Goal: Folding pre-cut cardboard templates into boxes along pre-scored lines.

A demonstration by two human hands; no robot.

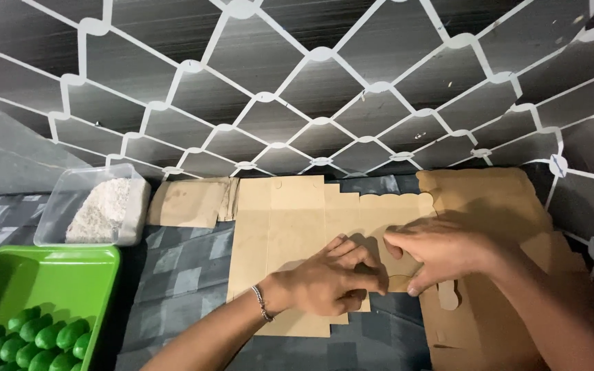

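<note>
Near the middle of the frame, both hands press down on a flat, unfolded cardboard box blank (pixel 283 227) that lies on the tabletop (pixel 180 275), which is covered with a blue-grey checked cloth. The left hand (pixel 328 278), with a thin bracelet (pixel 262 304) at the wrist, rests on the blank with its fingers curled, pinching a small tab of the cardboard at centre right. The right hand (pixel 441 251) comes in from the right edge, fingers bent and closed on the same rounded tab, so that the two hands touch at their fingertips. More brown cardboard blanks (pixel 489 199) lie stacked under and behind the right forearm, reaching to the lower right of the frame, and a smaller folded piece of cardboard (pixel 190 201) sits just left of the main blank's upper edge. At left centre stands a clear plastic tub (pixel 60 199) holding a pale, grainy white material. Below it, in the lower left corner, a bright green tray (pixel 70 275) holds a heap of small green oval pieces (pixel 32 336). Behind everything, across the upper half of the frame, rises a dark wall (pixel 324 89) patterned with white diamond-shaped lines.
</note>
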